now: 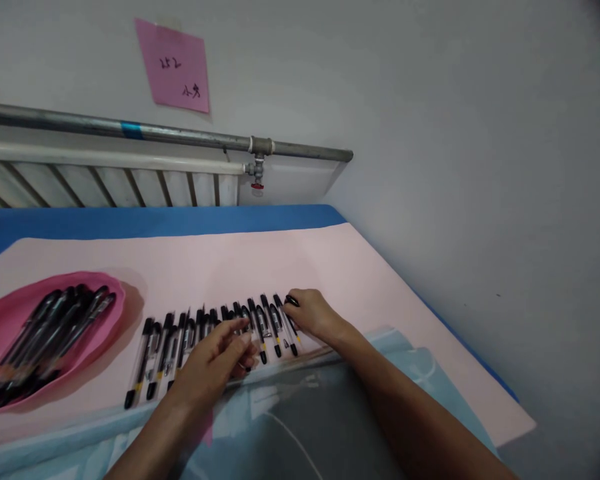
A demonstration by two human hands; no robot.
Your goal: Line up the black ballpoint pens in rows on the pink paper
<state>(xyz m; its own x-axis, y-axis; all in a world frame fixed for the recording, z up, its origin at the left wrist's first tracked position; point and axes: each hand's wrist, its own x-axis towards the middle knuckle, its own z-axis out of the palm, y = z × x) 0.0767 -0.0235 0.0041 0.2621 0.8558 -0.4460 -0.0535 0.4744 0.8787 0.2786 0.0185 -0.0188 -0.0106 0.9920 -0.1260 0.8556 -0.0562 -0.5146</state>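
On the pink sheet point(280, 260) spread over the blue table point(130, 223), near its front edge: row of pens point(200, 333), black-capped, side by side, caps toward the wall, tips toward the viewer. Right hand point(313, 317) at the right end of the row, fingers curled shut around the end pen point(291, 301), black cap showing just past the fingertips. Left hand point(220, 357) over the middle of the row, fingers loosely bent and touching the pens beneath; impossible to tell whether pinching one or merely resting. Left of the row and well apart from it: shallow pink tray point(115, 293) with a bundle of loose pens point(55, 327) lying lengthwise inside. Beyond the row: broad bare stretch of pink sheet up to the blue strip at the back. Right of the end pen: free sheet, narrowing toward the sheet's right edge along the grey side wall point(480, 200). Under both forearms, overlapping the front edge of the sheet: clear plastic film point(300, 413). Behind the table: white radiator point(105, 183), metal pipe point(180, 133) above it, pink note point(175, 67) on the rear wall.
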